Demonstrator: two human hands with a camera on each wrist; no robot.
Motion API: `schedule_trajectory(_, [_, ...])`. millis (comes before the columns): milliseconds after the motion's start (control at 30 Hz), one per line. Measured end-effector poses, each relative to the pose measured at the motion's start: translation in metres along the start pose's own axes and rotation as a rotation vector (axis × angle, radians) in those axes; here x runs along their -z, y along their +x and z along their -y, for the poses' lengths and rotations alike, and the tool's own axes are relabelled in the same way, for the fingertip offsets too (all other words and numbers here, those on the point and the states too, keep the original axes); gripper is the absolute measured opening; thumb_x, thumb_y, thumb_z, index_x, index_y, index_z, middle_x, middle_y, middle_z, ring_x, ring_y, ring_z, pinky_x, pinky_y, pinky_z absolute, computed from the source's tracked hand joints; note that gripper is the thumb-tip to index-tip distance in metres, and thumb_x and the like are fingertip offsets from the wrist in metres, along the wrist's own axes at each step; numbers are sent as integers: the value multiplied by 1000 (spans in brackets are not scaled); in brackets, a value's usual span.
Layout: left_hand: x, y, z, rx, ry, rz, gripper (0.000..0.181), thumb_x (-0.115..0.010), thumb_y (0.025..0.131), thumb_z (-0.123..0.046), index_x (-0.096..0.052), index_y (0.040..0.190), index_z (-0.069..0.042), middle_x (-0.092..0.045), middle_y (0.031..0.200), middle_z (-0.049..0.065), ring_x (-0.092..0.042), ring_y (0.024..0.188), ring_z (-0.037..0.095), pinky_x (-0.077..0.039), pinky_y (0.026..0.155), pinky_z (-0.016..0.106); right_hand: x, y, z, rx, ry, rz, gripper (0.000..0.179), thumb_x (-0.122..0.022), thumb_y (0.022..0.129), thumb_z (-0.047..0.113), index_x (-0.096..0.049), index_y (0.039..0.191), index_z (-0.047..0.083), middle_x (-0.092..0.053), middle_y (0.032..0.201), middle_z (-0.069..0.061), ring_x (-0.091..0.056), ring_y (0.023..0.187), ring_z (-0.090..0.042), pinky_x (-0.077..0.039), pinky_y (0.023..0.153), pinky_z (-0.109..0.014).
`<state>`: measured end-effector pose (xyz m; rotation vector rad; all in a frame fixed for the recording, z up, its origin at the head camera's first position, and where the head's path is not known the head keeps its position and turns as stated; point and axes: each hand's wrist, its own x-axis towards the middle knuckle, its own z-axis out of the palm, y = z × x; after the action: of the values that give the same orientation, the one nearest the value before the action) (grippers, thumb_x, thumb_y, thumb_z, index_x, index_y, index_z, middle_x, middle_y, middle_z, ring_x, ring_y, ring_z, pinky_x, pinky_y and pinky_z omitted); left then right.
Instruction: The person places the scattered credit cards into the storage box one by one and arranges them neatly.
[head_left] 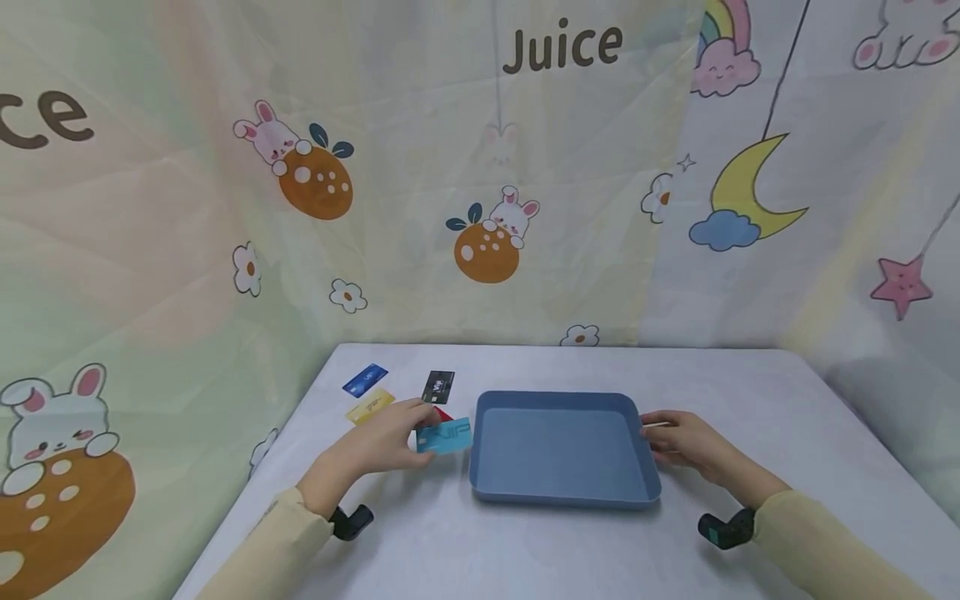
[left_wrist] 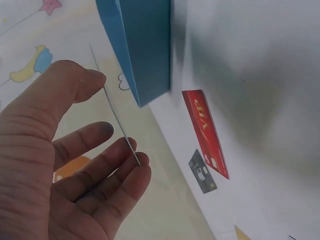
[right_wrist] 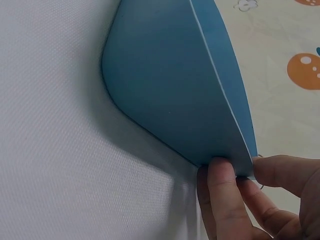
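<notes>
In the head view my left hand [head_left: 390, 435] is just left of the blue tray [head_left: 566, 502], pinching a light blue card [head_left: 450, 437] between thumb and fingers. The left wrist view shows that card [left_wrist: 116, 116] edge-on, raised off the table. My right hand [head_left: 690, 446] is at the tray's right side. In the right wrist view its thumb meets the rim while the fingers press the outer wall of the tray [right_wrist: 165, 90]. A red card [left_wrist: 206, 131] lies on the table, mostly hidden behind my left hand in the head view.
Beyond my left hand lie a dark blue card [head_left: 365, 381], a yellow card [head_left: 371, 406] and a black card [head_left: 438, 387]. They rest on the white-covered table [head_left: 555, 554]. A printed cloth [head_left: 420, 150] hangs behind the table and along its sides.
</notes>
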<state>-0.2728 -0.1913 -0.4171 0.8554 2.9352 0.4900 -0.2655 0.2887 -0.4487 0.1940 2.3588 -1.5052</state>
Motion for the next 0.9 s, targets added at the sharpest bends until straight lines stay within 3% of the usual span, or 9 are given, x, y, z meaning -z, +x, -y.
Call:
schedule_trajectory(500, [-1, 18, -26, -118, -26, 56, 37, -82, 86, -30, -67, 118, -19, -61, 107, -7, -63, 94, 19, -53, 79, 23, -1, -1, -2, -8, 8, 0, 56, -62, 102, 16, -43, 146, -13, -67, 122, -21, -67, 91, -13, -61, 78, -29])
schedule_trajectory(900, [-11, 35, -49, -170, -8, 60, 40, -82, 86, -36, -67, 120, -20, -67, 114, -6, -61, 97, 12, -56, 85, 24, 0, -1, -2, -5, 8, -3, 56, -61, 102, 17, -43, 146, -13, -67, 124, -23, -68, 93, -14, -61, 79, -29])
